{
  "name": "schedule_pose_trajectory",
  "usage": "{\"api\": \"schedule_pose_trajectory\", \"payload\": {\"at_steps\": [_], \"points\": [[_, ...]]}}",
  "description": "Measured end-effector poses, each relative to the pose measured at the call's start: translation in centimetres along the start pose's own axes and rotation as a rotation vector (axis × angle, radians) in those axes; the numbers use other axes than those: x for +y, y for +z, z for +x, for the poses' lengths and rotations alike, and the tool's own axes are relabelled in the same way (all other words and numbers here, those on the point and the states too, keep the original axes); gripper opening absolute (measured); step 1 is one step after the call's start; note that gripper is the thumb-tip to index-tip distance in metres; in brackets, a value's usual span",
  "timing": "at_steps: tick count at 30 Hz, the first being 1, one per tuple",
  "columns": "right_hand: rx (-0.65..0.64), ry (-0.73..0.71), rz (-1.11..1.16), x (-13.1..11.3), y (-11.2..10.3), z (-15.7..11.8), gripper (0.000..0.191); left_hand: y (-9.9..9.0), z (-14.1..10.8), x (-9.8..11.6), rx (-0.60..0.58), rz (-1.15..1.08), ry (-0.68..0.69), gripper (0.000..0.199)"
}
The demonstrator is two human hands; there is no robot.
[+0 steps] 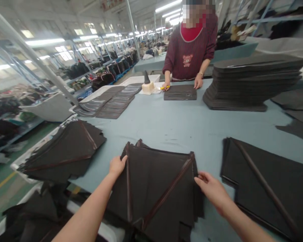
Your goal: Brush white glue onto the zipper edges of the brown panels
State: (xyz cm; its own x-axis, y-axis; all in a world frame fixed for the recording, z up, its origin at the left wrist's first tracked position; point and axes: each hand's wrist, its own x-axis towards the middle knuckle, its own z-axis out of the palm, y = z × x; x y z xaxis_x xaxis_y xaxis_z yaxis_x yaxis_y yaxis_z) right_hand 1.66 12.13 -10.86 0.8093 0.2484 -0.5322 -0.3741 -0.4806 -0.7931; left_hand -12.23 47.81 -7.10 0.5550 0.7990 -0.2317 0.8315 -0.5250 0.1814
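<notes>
Left hand [118, 166] – dark panel [151, 178], left edge | right hand [209, 186] – right edge | co-worker [175, 50] opposite

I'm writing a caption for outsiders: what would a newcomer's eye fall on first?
Probably the dark panel with brown strips at bottom centre, between the left hand and right hand gripping its sides. Next, the tall dark stack at upper right on the pale blue table. Across it, a person in maroon holds a yellow-handled tool.
</notes>
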Motion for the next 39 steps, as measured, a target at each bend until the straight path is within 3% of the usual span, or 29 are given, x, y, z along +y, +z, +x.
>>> {"api": "schedule_pose_trajectory", "payload": {"at_steps": [3,5,9,11,14,18,21,23,26,28,30,34,36,39], "points": [[0.066,0.059,-0.031,-0.1,0.6,0.4,0.072,0.0,0.9,-1.7,-0.123,-0.209,-0.050,0.035],[0.024,0.132,0.033,-0.5,0.9,0.0,0.076,-0.1,1.2,-2.0,-0.220,-0.362,-0.073,0.039],[-0.255,0.219,0.292,-1.5,1.6,-0.7,0.057,-0.6,1.1,-1.8,-0.364,-0.596,-0.080,0.040],[-0.287,0.205,0.350,-1.7,1.9,-0.5,0.047,-0.9,0.9,-1.6,-0.371,-0.649,-0.067,0.037],[-0.159,0.089,0.248,-1.4,2.1,0.2,0.038,-1.3,0.7,-1.2,-0.318,-0.634,-0.018,0.032],[0.055,-0.019,0.053,-1.3,2.0,0.9,0.029,-2.0,0.5,-0.6,-0.162,-0.490,0.066,0.031],[0.033,0.066,0.165,-2.0,2.1,0.5,0.028,-2.4,-1.2,-0.7,-0.039,-0.341,0.256,0.024],[-0.085,0.149,0.343,-2.5,2.0,-0.1,0.029,-2.6,-3.7,-1.2,0.087,-0.247,0.514,0.021],[-0.270,0.252,0.556,-2.7,1.5,-0.6,0.029,-2.9,-8.3,-2.0,0.260,-0.215,0.943,0.037],[-0.343,0.299,0.610,-2.5,1.0,-0.5,0.029,-3.2,-10.7,-2.6,0.303,-0.255,1.062,0.043],[-0.372,0.317,0.634,-2.3,0.6,-0.3,0.029,-3.6,-11.8,-3.1,0.317,-0.312,0.914,0.037],[-0.341,0.233,0.691,-2.3,-0.1,-0.9,0.033,-5.1,-9.8,-3.6,0.289,-0.536,0.330,0.018],[-0.348,0.170,0.726,-2.5,-0.2,-1.6,0.038,-5.6,-7.3,-3.2,0.117,-0.768,0.184,0.026],[-0.393,0.117,0.796,-3.4,0.0,-3.0,0.043,-5.7,-3.0,-1.8,-0.224,-1.064,0.088,0.038]]}}
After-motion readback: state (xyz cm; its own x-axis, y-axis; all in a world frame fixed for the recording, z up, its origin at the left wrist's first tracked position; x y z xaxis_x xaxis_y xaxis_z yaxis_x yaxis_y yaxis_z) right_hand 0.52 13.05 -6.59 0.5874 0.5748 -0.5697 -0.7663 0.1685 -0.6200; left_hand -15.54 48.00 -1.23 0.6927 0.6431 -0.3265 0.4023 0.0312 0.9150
